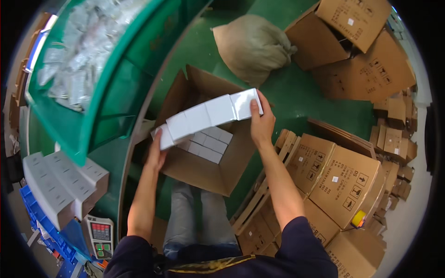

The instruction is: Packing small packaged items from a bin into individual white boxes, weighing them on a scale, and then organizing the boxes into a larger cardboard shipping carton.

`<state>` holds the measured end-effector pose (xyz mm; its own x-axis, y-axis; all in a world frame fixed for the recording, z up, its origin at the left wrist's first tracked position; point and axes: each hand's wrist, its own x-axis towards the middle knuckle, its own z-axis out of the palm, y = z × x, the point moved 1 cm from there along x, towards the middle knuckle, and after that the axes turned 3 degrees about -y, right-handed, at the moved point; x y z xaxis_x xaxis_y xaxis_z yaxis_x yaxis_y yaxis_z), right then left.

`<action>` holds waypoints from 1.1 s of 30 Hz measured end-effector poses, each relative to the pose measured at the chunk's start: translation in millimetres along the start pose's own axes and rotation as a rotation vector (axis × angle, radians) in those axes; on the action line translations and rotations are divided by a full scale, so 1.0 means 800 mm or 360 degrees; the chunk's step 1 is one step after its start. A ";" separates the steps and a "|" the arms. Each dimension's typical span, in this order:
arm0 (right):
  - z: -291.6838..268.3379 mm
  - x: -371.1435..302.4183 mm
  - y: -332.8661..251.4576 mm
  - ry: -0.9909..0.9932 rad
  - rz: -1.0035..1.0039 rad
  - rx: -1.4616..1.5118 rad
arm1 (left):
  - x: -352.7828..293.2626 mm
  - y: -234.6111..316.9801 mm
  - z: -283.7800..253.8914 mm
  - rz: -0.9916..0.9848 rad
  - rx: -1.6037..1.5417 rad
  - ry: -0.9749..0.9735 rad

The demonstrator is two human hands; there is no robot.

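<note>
A row of several small white boxes (204, 116) spans the gap between my two hands, pressed end to end. My left hand (157, 149) grips the left end of the row, thumb on top. At the other end, my right hand (262, 119) closes round the last box, its thumb lying on the upper face. The row is held over an open cardboard carton (208, 178), tilted up toward the right. Inside the carton, more white boxes (211, 144) lie side by side on the bottom; the held row hides part of them.
Left is a green bin (109, 92) of clear plastic-wrapped pieces (76, 60) on a bench. Stacked white boxes (60, 185) and a scale (100, 238) stand nearby. A cloth sack (252, 46) lies ahead. Cartons (345, 185) with a yellow tape roll (358, 218) crowd the right.
</note>
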<state>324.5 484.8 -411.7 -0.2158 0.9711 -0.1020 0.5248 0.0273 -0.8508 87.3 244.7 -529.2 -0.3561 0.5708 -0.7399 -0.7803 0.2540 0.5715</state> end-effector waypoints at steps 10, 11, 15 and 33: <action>0.009 -0.116 0.044 0.0176 0.0321 0.0110 | 0.064 -0.037 -0.057 -0.0135 0.0173 -0.0112; 0.020 -0.114 0.052 0.0199 0.0443 0.0162 | 0.077 -0.045 -0.070 -0.0127 0.0190 -0.0089; 0.072 -0.051 0.172 0.0312 0.0561 0.0122 | 0.166 -0.082 -0.068 -0.0060 0.0410 -0.0017; 0.226 0.023 0.564 -0.1079 0.1127 -0.0951 | 0.529 -0.200 -0.037 0.0063 0.2578 0.0055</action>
<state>408.8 471.9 -890.5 -0.0206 0.4909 -0.8710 0.9732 -0.1897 -0.1299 46.5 422.8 -944.3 -0.3897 0.5855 -0.7109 0.5528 0.7661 0.3279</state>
